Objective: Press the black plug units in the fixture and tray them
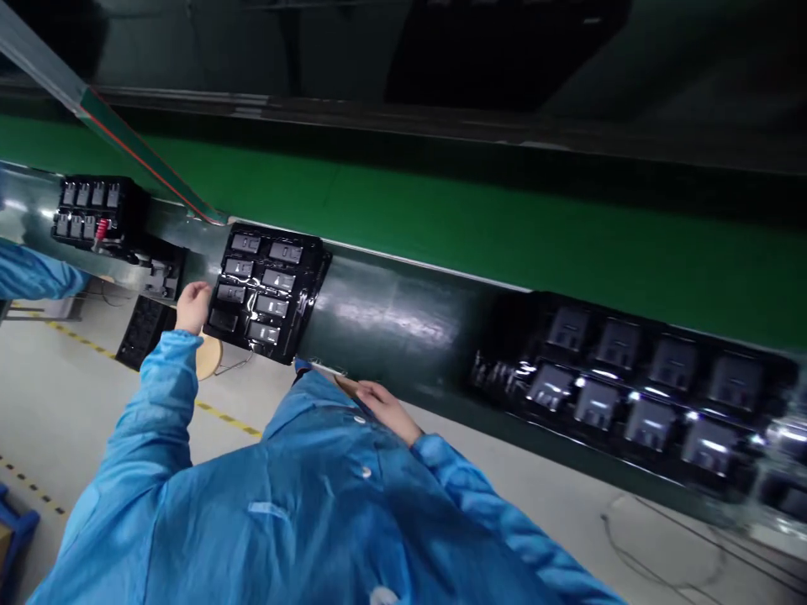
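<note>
At the left edge of a black tray [252, 286] is my left hand [192, 307], its fingers curled together; whether anything small is between them cannot be made out. The tray lies on the dark bench and bears several grey rectangular parts in two columns. My right hand [386, 407] rests at the bench's near edge in front of my body, palm down with fingers extended over a small brown item [345, 386]. A larger black tray [630, 378] with several dark grey parts stands to the right on the bench.
Stacked trays [94, 210] stand at the far left, near a metal fixture [162, 277] and a blue sleeve [38, 270] of another person. A slanted bar [145, 160] crosses the green strip [403, 202]. A round stool [208, 356] and a black crate [144, 334] are below.
</note>
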Demonstrator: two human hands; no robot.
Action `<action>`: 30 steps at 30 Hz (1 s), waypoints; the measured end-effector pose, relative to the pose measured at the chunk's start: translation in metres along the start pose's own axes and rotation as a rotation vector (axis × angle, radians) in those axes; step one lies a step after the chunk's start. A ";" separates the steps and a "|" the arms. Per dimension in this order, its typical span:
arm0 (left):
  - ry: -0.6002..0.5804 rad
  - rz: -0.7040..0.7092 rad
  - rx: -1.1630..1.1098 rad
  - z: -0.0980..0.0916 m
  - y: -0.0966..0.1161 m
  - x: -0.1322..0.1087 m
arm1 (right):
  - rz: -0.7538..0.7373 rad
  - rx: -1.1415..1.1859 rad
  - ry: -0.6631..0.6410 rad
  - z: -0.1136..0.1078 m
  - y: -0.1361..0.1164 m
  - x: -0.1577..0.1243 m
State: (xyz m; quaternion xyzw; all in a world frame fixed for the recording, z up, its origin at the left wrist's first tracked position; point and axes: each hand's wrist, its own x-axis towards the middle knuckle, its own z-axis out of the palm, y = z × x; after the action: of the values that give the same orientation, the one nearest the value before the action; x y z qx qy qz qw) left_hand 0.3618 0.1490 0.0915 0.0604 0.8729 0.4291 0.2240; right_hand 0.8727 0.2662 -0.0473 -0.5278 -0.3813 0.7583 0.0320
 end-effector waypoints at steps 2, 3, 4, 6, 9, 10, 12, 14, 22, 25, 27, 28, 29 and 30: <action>-0.061 -0.063 -0.007 -0.002 -0.014 0.044 | 0.010 0.032 0.014 0.035 -0.009 0.018; -0.110 -0.100 -0.023 0.002 -0.021 0.060 | 0.019 0.053 0.020 0.051 -0.013 0.027; -0.165 -0.137 -0.041 0.009 -0.029 0.071 | 0.030 0.076 0.025 0.064 -0.017 0.036; -0.274 -0.205 -0.089 0.023 -0.043 0.085 | 0.055 0.126 0.032 0.088 -0.024 0.056; -0.431 -0.355 -0.239 0.037 -0.058 0.094 | 0.081 0.187 0.039 0.114 -0.028 0.083; -0.477 -0.414 -0.296 0.038 -0.061 0.096 | 0.087 0.198 0.039 0.121 -0.029 0.090; -0.545 -0.505 -0.382 0.039 -0.064 0.098 | 0.095 0.210 0.035 0.134 -0.031 0.099; -0.585 -0.541 -0.419 0.038 -0.064 0.098 | 0.093 0.219 0.017 0.145 -0.035 0.102; -0.626 -0.547 -0.458 0.047 -0.061 0.080 | 0.016 0.200 -0.115 0.164 -0.055 0.088; -0.649 -0.537 -0.462 0.053 -0.065 0.079 | -0.023 0.158 -0.105 0.159 -0.057 0.092; -0.662 -0.533 -0.462 0.057 -0.068 0.078 | -0.038 0.124 -0.098 0.154 -0.058 0.094; -0.666 -0.532 -0.463 0.060 -0.070 0.077 | -0.043 0.113 -0.090 0.151 -0.059 0.094; -0.669 -0.531 -0.463 0.062 -0.072 0.075 | -0.048 0.107 -0.083 0.147 -0.059 0.094; -0.670 -0.528 -0.465 0.065 -0.073 0.072 | -0.051 0.105 -0.076 0.142 -0.061 0.093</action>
State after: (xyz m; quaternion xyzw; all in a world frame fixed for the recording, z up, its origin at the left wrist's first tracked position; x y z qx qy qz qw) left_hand 0.3329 0.1719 -0.0243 -0.0799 0.6193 0.4981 0.6017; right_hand 0.6928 0.2735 -0.0607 -0.4865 -0.3551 0.7957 0.0645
